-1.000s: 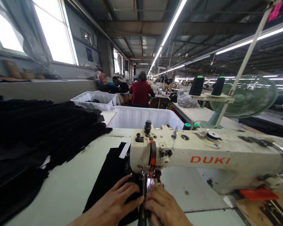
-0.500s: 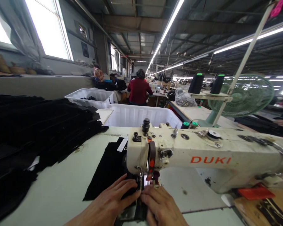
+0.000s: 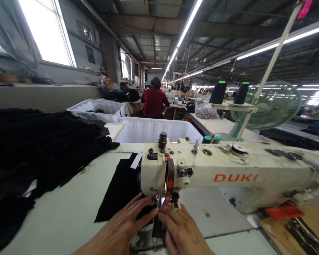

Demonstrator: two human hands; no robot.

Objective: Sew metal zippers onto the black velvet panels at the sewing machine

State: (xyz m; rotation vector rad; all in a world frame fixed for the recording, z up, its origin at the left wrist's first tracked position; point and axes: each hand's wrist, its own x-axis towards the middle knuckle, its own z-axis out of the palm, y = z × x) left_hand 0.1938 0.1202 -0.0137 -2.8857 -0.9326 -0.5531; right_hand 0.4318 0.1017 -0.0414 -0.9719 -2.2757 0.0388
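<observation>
A cream sewing machine (image 3: 228, 173) marked DUKI stands across the table. A black fabric piece (image 3: 119, 191) lies under its needle and stretches away behind it. My left hand (image 3: 127, 223) lies flat on the fabric, fingers stretched toward the needle. My right hand (image 3: 179, 230) rests just right of the needle, fingers pressed down on the fabric edge. The fingertips of both hands nearly touch in front of the presser foot.
A tall pile of black fabric pieces (image 3: 42, 148) fills the left of the table. Two white bins (image 3: 154, 129) stand behind the machine. Black thread cones (image 3: 218, 92) and a green fan (image 3: 268, 104) sit at the right. A person in red (image 3: 154, 102) works farther back.
The black fabric has fed away from me under the needle, so less of it lies by my hands. Both hands have kept to the needle, and the view has shifted a little.
</observation>
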